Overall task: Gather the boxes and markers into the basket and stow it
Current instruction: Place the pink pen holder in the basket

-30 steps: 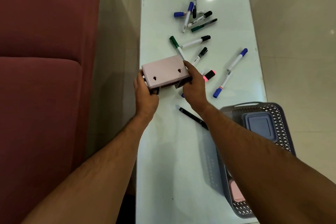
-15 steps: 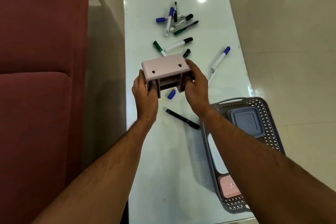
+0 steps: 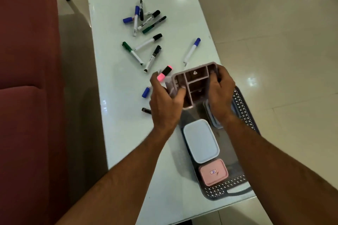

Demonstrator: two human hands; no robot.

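Both hands grip the pink organizer box (image 3: 194,86) above the basket (image 3: 243,107): left hand (image 3: 164,104) fingers curled round its left end, right hand (image 3: 220,95) curled round its right. Markers (image 3: 146,23) lie scattered on the table (image 3: 113,115); white box (image 3: 200,140) and pink box (image 3: 213,171) sit in the basket.

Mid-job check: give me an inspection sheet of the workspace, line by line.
Surface: glossy white rectangular table, ceiling lights reflected.
Job's things: pink compartmented plastic organiser box held above dark perforated plastic basket; white lidded box and pink lidded box inside the basket; loose markers scattered on the table.
Clutter: nothing seen.
Grippers: left hand and right hand grip the organiser's sides.
Cables: nothing seen.
Surroundings: dark red sofa to the left, pale tiled floor.
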